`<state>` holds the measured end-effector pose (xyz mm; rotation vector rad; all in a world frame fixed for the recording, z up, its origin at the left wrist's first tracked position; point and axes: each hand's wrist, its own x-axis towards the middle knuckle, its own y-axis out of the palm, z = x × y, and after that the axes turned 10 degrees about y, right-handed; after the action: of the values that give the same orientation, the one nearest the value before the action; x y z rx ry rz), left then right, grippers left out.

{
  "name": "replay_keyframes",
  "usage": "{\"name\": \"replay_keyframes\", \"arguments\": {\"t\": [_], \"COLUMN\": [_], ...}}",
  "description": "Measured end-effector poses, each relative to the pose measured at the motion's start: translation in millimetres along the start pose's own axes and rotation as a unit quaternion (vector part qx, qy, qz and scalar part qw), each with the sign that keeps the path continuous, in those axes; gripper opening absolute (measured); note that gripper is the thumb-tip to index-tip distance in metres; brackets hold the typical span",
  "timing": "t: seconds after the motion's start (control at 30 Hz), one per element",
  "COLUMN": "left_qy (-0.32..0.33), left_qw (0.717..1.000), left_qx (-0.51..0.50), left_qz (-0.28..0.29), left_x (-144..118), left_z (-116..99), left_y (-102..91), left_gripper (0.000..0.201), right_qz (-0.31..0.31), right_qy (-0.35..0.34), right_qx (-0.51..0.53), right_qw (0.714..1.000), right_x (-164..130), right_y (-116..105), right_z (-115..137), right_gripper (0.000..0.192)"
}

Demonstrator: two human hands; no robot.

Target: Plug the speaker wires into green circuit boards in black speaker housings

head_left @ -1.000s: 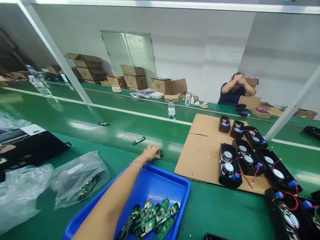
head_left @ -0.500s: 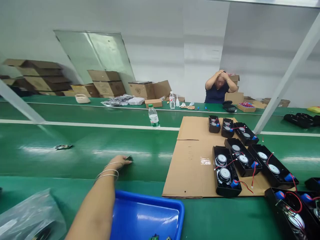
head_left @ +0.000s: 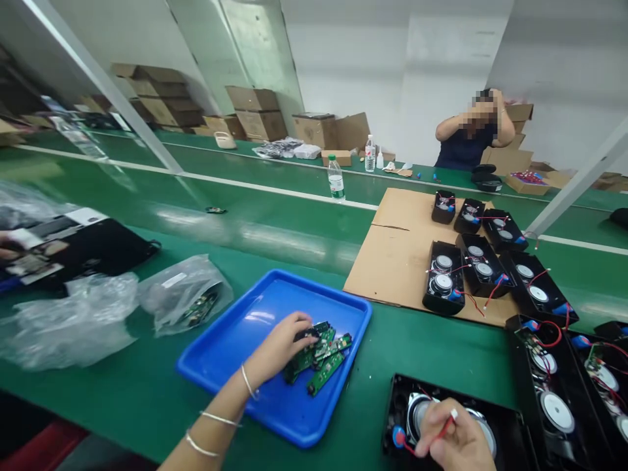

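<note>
No readable writing; the water bottle [head_left: 336, 178] label is too small to read. Left hand [head_left: 279, 347] reaches into the blue tray [head_left: 230, 340], fingers curled onto the pile of green circuit boards [head_left: 318, 356]. Right hand [head_left: 454, 441] pinches a red wire [head_left: 444, 428] over the black speaker housing [head_left: 510, 432] beneath it.

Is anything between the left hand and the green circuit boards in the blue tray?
Nothing visible. The left hand already rests on the pile of circuit boards inside the blue tray, fingers on the topmost board.
</note>
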<state>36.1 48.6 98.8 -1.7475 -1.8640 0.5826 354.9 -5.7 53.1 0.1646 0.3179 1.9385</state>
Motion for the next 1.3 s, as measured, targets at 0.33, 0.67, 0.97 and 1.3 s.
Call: {"name": "replay_keyframes", "arguments": {"t": [0.33, 0.67, 0.97, 1.3], "left_qy": [-0.101, -0.084, -0.066, -0.053], "left_qw": [0.904, 0.874, 0.911, 0.941], "left_qx": [-0.416, -0.478, -0.396, -0.326], "left_qz": [-0.005, -0.025, -0.099, -0.067], "left_x": [-89.7, -101.8, -100.8, -102.5], "left_z": [-81.3, -92.8, -93.7, -100.0], "left_y": [96.0, 117.1, 131.1, 132.1], "left_gripper": [0.05, 0.042, 0.031, 0.033], "right_qz": [-0.033, -0.063, -0.109, -0.127], "right_qy": [0.012, -0.201, -0.251, -0.281], "right_qx": [-0.114, -0.442, -0.547, -0.548], "right_qw": [0.993, 0.872, 0.791, 0.777], "right_x": [-4.0, -7.9, -0.9, 1.2], "right_y": [19.6, 28.4, 22.4, 37.4], "right_z": [34.1, 46.9, 41.9, 32.9], "right_gripper": [0.014, 0.022, 0.024, 0.023]}}
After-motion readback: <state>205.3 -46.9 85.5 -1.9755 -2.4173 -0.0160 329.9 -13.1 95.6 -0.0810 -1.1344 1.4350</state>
